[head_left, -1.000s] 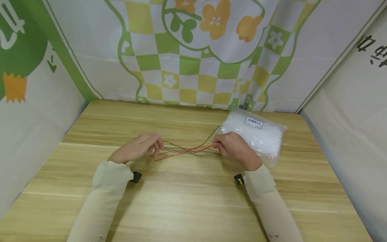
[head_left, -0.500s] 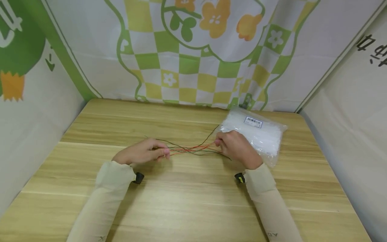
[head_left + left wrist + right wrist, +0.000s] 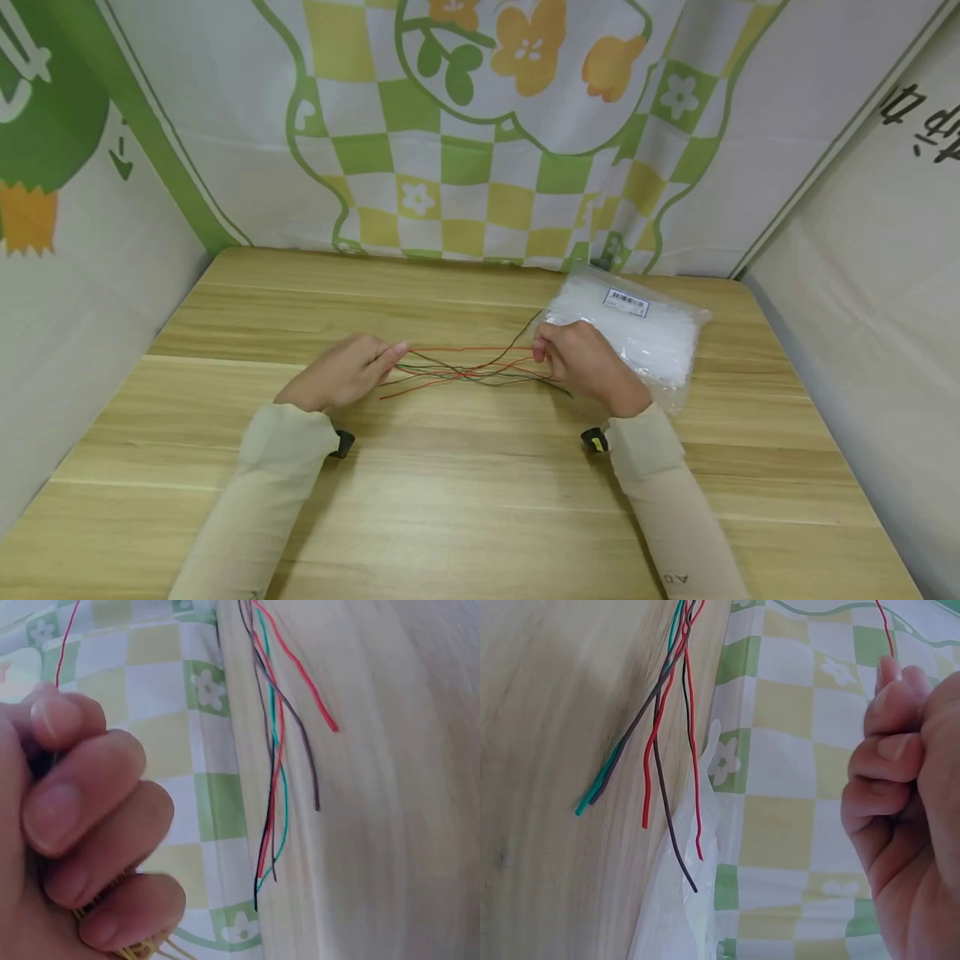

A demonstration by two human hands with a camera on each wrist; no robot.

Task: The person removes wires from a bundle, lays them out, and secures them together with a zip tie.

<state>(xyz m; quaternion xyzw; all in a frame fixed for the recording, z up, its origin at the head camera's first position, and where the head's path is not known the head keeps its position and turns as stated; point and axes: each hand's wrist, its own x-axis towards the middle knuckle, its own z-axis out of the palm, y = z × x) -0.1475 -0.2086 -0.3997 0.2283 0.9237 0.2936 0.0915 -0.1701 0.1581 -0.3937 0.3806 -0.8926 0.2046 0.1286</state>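
One red wire (image 3: 468,348) runs nearly straight between the two hands, raised off the table. My left hand (image 3: 345,371) pinches its left end between thumb and forefinger. Thin yellow strands (image 3: 142,948) show beneath that hand's other curled fingers in the left wrist view. At the right end, the fingertips of my right hand (image 3: 588,367) pinch the same wire, the remaining fingers folded in. Below it, several loose red, green and dark wires (image 3: 467,375) lie crossed on the wood, their ends fanned out on both sides.
Beside the right hand lies a clear plastic bag (image 3: 626,333) of white contents with a barcode label. Wood-grain table (image 3: 450,500) spreads under everything. A checked, flower-printed cloth (image 3: 465,158) hangs along the back edge, and pale cloth walls flank both sides.
The left hand dipped to the wires' left ends, then rose with a pinch on one red wire, which now stretches above the others. My right hand has barely moved.
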